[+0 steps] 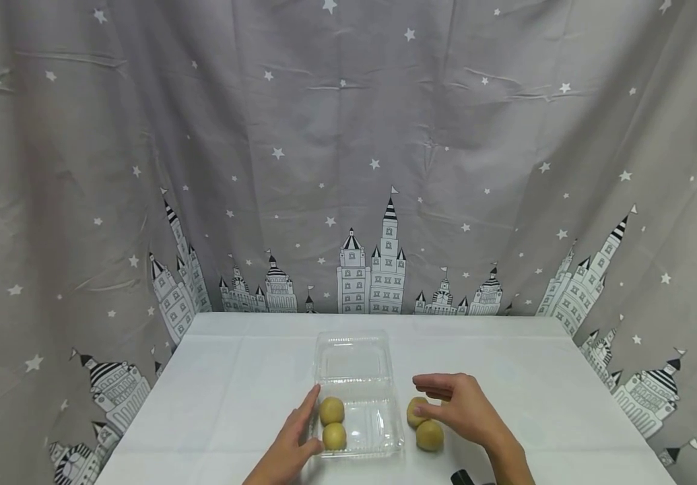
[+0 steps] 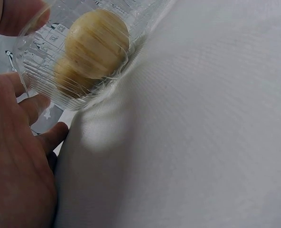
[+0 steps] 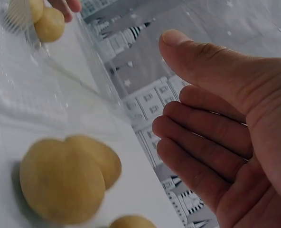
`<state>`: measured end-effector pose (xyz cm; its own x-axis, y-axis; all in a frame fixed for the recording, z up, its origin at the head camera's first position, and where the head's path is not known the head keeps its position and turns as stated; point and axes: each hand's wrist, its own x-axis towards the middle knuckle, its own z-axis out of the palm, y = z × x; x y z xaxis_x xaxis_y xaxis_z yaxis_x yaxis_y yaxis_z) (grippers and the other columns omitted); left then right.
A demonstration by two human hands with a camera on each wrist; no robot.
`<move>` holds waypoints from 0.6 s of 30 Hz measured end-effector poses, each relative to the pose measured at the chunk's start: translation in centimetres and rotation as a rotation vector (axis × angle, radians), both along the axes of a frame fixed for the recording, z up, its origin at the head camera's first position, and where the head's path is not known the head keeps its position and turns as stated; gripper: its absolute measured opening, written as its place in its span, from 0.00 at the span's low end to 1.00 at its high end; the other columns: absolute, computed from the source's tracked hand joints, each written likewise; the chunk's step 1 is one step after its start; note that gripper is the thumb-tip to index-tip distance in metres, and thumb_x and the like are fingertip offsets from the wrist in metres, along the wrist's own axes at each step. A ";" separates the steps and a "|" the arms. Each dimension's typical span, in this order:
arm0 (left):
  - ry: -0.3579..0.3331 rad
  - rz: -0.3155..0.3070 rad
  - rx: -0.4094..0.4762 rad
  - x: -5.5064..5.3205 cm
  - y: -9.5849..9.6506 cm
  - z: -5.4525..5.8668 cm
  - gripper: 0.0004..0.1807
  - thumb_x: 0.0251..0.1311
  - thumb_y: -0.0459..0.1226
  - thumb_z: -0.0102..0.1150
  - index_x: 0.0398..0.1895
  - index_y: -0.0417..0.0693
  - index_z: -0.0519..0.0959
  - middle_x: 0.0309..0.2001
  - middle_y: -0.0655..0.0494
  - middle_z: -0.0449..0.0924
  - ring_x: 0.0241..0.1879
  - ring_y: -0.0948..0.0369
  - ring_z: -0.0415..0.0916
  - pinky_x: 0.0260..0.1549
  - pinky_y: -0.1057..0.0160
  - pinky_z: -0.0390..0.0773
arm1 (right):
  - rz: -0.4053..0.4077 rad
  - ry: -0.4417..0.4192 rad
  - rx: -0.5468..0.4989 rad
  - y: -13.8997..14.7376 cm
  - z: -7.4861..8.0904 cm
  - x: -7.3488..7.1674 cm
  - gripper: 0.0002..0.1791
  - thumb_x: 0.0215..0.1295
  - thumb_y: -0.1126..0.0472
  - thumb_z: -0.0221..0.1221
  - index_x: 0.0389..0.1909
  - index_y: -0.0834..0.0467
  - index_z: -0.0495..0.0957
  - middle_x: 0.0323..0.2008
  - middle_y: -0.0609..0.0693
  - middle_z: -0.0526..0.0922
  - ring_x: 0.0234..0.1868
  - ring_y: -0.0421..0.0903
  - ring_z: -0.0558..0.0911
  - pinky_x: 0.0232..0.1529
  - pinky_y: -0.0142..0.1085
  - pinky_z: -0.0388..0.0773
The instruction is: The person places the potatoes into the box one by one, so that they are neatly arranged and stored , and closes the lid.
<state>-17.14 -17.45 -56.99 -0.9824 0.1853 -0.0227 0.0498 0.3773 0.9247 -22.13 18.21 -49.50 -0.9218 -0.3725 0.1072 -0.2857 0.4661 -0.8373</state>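
Note:
A clear plastic clamshell box (image 1: pixel 372 441) lies on the table with its lid (image 1: pixel 351 357) laid back. Two round yellow-brown potatoes (image 1: pixel 332 410) sit in its left half, one behind the other. My left hand (image 1: pixel 290 441) rests along the box's left side, fingers mostly straight, thumb by the front left corner. To the right of the box, my right hand (image 1: pixel 460 407) is held over more potatoes (image 1: pixel 429 436), thumb apart from the fingers, nothing in it. The right wrist view has two potatoes (image 3: pixel 62 183) close together and part of another (image 3: pixel 132 222) at its lower edge.
White cloth covers the table (image 1: pixel 251 364). Behind it hangs a grey curtain (image 1: pixel 300 135) with printed stars and castles. A black object (image 1: pixel 462 477) shows at the bottom edge, near my right wrist.

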 end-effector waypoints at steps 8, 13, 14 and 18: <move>0.023 -0.014 0.015 0.1 0.0 -0.1 0.58 0.53 0.36 0.65 0.91 0.50 0.53 0.88 0.38 0.48 0.84 0.20 0.33 0.76 0.17 0.31 | -0.073 -0.043 0.023 2.6 -0.2 1.0 0.29 0.62 0.54 0.79 0.62 0.63 0.87 0.59 0.62 0.90 0.61 0.61 0.90 0.60 0.41 0.88; -0.006 -0.005 0.014 0.2 0.1 0.2 0.58 0.51 0.37 0.64 0.91 0.52 0.54 0.88 0.38 0.49 0.84 0.19 0.32 0.75 0.16 0.32 | -0.092 -0.052 0.036 3.8 -0.6 1.6 0.30 0.61 0.56 0.79 0.61 0.66 0.86 0.58 0.62 0.91 0.59 0.59 0.91 0.59 0.40 0.89; -0.010 -0.001 0.010 0.2 0.1 0.2 0.58 0.51 0.37 0.64 0.90 0.53 0.54 0.88 0.38 0.49 0.83 0.19 0.32 0.75 0.15 0.32 | -0.095 -0.052 0.041 4.0 -0.7 1.7 0.30 0.61 0.56 0.79 0.61 0.66 0.86 0.57 0.61 0.91 0.59 0.58 0.92 0.59 0.40 0.89; -0.008 0.000 0.008 0.2 0.1 0.3 0.58 0.51 0.37 0.64 0.90 0.52 0.54 0.88 0.38 0.50 0.83 0.19 0.32 0.75 0.16 0.33 | -0.099 -0.058 0.046 4.9 -1.2 2.0 0.29 0.61 0.57 0.79 0.60 0.66 0.87 0.57 0.60 0.92 0.58 0.58 0.92 0.58 0.40 0.89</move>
<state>-16.95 -17.36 -56.73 -0.9822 0.1855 -0.0294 0.0421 0.3702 0.9280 -20.09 23.06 -50.71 -0.9584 -0.2830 0.0378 -0.1885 0.5278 -0.8282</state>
